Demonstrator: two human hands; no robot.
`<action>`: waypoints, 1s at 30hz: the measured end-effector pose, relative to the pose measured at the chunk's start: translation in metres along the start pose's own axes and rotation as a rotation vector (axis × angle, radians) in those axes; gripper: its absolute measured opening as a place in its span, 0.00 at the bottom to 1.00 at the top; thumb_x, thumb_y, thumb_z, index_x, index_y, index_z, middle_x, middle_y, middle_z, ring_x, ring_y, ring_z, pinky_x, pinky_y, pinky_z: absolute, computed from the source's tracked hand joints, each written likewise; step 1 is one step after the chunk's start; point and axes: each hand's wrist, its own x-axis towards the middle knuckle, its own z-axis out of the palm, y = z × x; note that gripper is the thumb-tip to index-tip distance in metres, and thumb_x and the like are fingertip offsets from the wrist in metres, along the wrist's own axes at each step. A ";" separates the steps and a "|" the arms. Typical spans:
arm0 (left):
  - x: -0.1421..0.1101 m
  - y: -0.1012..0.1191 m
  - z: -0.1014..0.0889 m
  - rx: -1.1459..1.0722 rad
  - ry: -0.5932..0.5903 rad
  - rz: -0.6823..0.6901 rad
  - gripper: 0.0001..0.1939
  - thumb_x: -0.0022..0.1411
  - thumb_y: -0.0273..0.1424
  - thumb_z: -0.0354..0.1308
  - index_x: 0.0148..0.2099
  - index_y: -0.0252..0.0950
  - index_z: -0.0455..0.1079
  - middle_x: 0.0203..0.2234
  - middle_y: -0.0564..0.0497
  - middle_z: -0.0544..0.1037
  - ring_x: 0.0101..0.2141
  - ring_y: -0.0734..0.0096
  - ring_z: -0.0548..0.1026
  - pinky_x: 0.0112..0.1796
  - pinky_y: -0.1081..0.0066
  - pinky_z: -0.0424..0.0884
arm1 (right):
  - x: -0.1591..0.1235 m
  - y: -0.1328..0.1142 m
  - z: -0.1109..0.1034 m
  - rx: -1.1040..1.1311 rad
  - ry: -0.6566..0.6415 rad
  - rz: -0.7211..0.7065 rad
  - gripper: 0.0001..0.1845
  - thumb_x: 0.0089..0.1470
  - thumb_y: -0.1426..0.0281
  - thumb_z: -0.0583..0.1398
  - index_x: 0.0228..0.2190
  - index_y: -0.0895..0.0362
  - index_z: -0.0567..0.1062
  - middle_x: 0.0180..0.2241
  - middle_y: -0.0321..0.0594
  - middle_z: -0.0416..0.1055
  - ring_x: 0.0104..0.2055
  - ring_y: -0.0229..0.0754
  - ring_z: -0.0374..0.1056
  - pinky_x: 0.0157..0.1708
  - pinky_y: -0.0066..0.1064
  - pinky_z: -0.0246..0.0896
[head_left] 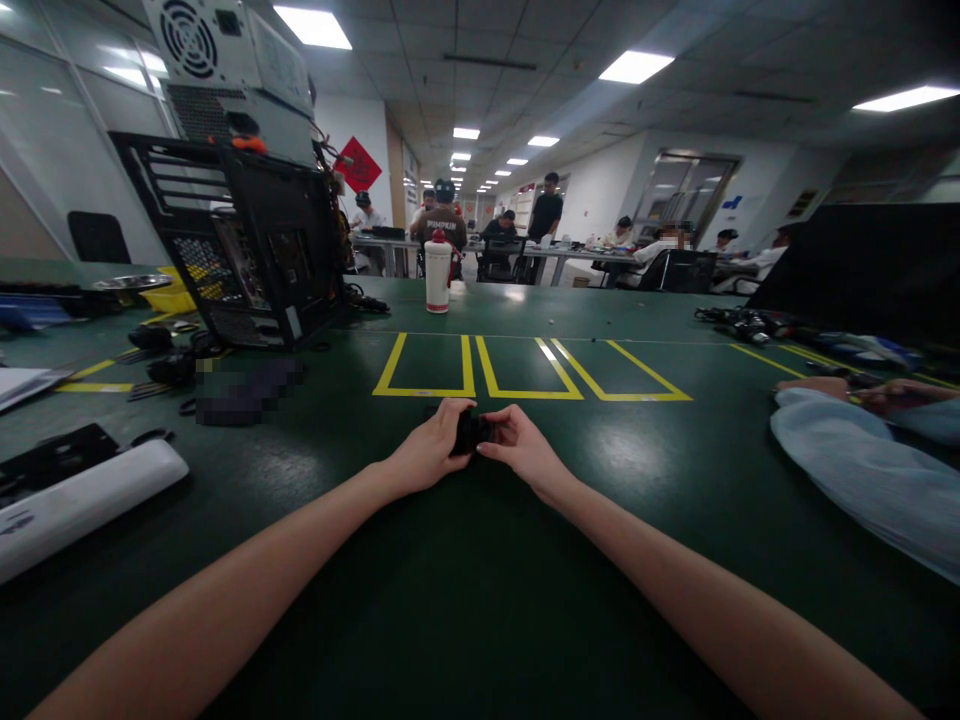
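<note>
Between my two hands is a small black object (469, 434), just in front of the yellow-taped boxes on the green table. My left hand (429, 446) is closed round its left side, with the thumb toward me. My right hand (525, 450) pinches its right end between thumb and fingers. Fingers cover much of it and it is dark, so its exact kind does not show. Yellow tape outlines (424, 392) lie flat on the table (480, 590) just beyond my hands.
An open computer case (259, 240) with power supplies (225, 60) on top stands left. A white cup (438, 275) is at centre back. A long white object (97, 500) lies near left. At right, a co-worker's blue sleeve (855, 470) rests on the table near cables (742, 325).
</note>
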 end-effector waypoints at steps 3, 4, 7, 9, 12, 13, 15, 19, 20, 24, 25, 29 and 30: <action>0.001 0.000 0.000 0.016 -0.006 -0.006 0.29 0.50 0.29 0.54 0.52 0.38 0.45 0.47 0.45 0.58 0.44 0.61 0.65 0.43 0.61 0.65 | 0.001 0.003 -0.004 -0.130 0.005 -0.039 0.17 0.40 0.73 0.61 0.35 0.56 0.64 0.36 0.38 0.66 0.39 0.38 0.65 0.43 0.36 0.59; 0.001 -0.001 -0.001 0.021 -0.014 -0.019 0.29 0.50 0.29 0.54 0.52 0.37 0.46 0.47 0.45 0.58 0.44 0.61 0.65 0.42 0.61 0.65 | 0.002 0.004 -0.005 -0.201 0.015 -0.045 0.17 0.42 0.70 0.59 0.37 0.56 0.64 0.37 0.39 0.66 0.40 0.39 0.65 0.43 0.37 0.59; 0.002 -0.006 -0.003 0.042 -0.039 -0.095 0.29 0.51 0.32 0.54 0.53 0.37 0.46 0.47 0.43 0.58 0.44 0.59 0.66 0.42 0.60 0.65 | 0.001 0.005 -0.007 -0.441 0.097 -0.057 0.20 0.48 0.63 0.54 0.44 0.56 0.64 0.41 0.43 0.65 0.42 0.42 0.63 0.45 0.40 0.56; 0.004 -0.011 -0.007 0.038 -0.072 -0.184 0.29 0.50 0.36 0.54 0.52 0.36 0.46 0.47 0.42 0.60 0.44 0.56 0.66 0.41 0.59 0.65 | -0.001 0.004 -0.008 -0.570 0.147 -0.076 0.24 0.49 0.59 0.53 0.47 0.56 0.63 0.44 0.46 0.63 0.46 0.45 0.60 0.47 0.42 0.52; 0.006 -0.017 -0.012 -0.007 -0.135 -0.310 0.30 0.49 0.39 0.54 0.51 0.35 0.49 0.45 0.41 0.63 0.43 0.54 0.67 0.40 0.59 0.65 | -0.005 0.003 -0.006 -0.660 0.128 -0.102 0.28 0.47 0.57 0.53 0.49 0.54 0.60 0.48 0.45 0.59 0.51 0.48 0.55 0.50 0.44 0.47; 0.006 -0.019 -0.013 -0.024 -0.146 -0.329 0.30 0.49 0.40 0.54 0.51 0.35 0.50 0.45 0.41 0.64 0.42 0.55 0.68 0.39 0.59 0.66 | -0.006 0.002 -0.005 -0.676 0.100 -0.111 0.29 0.47 0.57 0.54 0.50 0.53 0.59 0.49 0.44 0.59 0.52 0.48 0.54 0.50 0.44 0.46; 0.006 -0.020 -0.013 -0.051 -0.150 -0.326 0.30 0.49 0.40 0.55 0.51 0.35 0.50 0.45 0.41 0.64 0.42 0.55 0.68 0.39 0.60 0.66 | -0.008 0.002 -0.003 -0.723 0.056 -0.137 0.30 0.47 0.58 0.55 0.51 0.51 0.56 0.50 0.43 0.57 0.52 0.49 0.53 0.51 0.45 0.46; 0.006 -0.023 -0.009 -0.081 -0.128 -0.307 0.32 0.48 0.40 0.55 0.53 0.36 0.49 0.47 0.42 0.63 0.44 0.56 0.67 0.41 0.59 0.64 | -0.007 0.005 0.001 -0.853 0.056 -0.160 0.28 0.48 0.61 0.54 0.51 0.55 0.58 0.53 0.46 0.55 0.55 0.53 0.48 0.52 0.48 0.42; 0.007 -0.023 -0.008 -0.088 -0.122 -0.302 0.33 0.48 0.39 0.55 0.54 0.36 0.48 0.47 0.42 0.63 0.45 0.57 0.66 0.43 0.59 0.63 | -0.006 0.006 0.001 -0.867 0.065 -0.154 0.27 0.48 0.61 0.54 0.50 0.56 0.60 0.53 0.47 0.55 0.55 0.54 0.48 0.52 0.48 0.42; 0.009 -0.022 -0.007 -0.117 -0.117 -0.274 0.34 0.49 0.36 0.55 0.56 0.38 0.45 0.50 0.43 0.61 0.49 0.58 0.62 0.47 0.58 0.58 | -0.006 0.006 -0.001 -0.882 0.058 -0.180 0.22 0.49 0.63 0.53 0.46 0.58 0.65 0.50 0.47 0.60 0.54 0.52 0.51 0.52 0.47 0.44; 0.008 -0.019 -0.008 -0.119 -0.117 -0.279 0.34 0.49 0.36 0.55 0.56 0.38 0.46 0.50 0.43 0.61 0.49 0.58 0.62 0.47 0.58 0.58 | -0.008 0.005 -0.003 -0.887 0.050 -0.199 0.21 0.50 0.63 0.53 0.46 0.58 0.65 0.49 0.47 0.61 0.53 0.51 0.52 0.52 0.46 0.45; -0.005 0.005 -0.012 -0.155 -0.157 -0.300 0.33 0.49 0.38 0.56 0.55 0.40 0.47 0.48 0.45 0.63 0.46 0.58 0.65 0.44 0.59 0.63 | -0.027 -0.001 -0.019 -0.896 0.014 -0.237 0.20 0.51 0.65 0.52 0.46 0.56 0.66 0.47 0.44 0.63 0.51 0.50 0.55 0.50 0.46 0.49; -0.012 0.014 -0.014 -0.176 -0.183 -0.294 0.33 0.48 0.39 0.56 0.55 0.41 0.47 0.47 0.46 0.64 0.46 0.59 0.66 0.43 0.60 0.64 | -0.035 -0.003 -0.023 -0.904 -0.005 -0.230 0.21 0.51 0.65 0.52 0.47 0.55 0.65 0.48 0.44 0.62 0.51 0.50 0.54 0.51 0.47 0.49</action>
